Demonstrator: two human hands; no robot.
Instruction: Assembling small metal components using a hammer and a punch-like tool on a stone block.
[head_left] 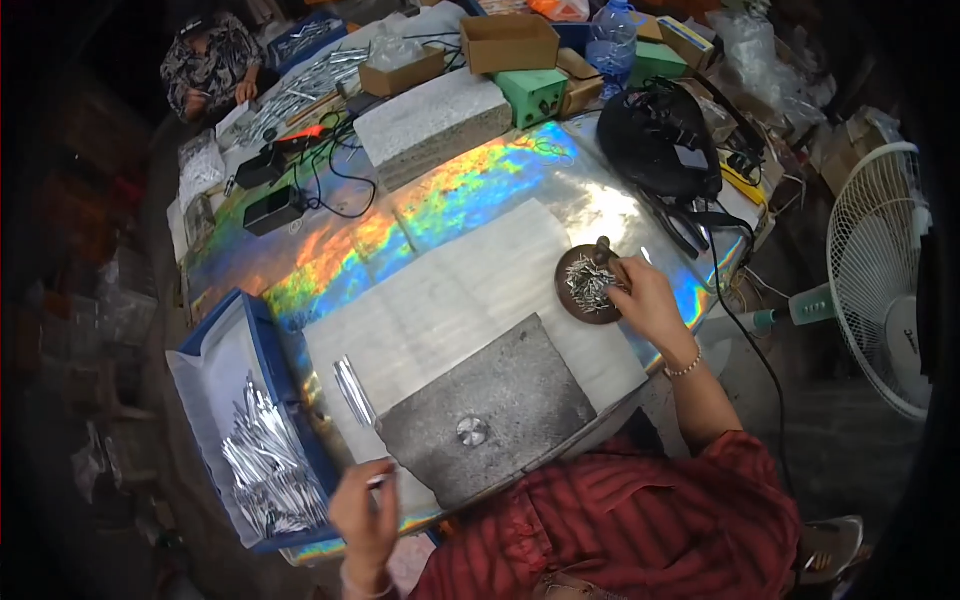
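My right hand (655, 308) reaches over the rim of a round brown bowl (563, 300) filled with small silver metal pins (588, 284). Its fingers are bent together at the pins, and whatever they pinch is too small to name. My left hand (365, 515) is closed on a small shiny metal piece (376, 481) by the near left corner of a dark grey slab (520, 375). On that slab lies a round silver metal piece (471, 430). A few slim silver rods (353, 390) rest side by side on the white sheet (440, 290), left of the slab.
A blue tray (262, 325) of silver metal pieces stands at the left. Behind are a pale stone block (432, 125), black cables, cardboard boxes (510, 43) and a black bag (660, 140). A white fan (880, 280) is at the right. Another person (215, 65) sits far left.
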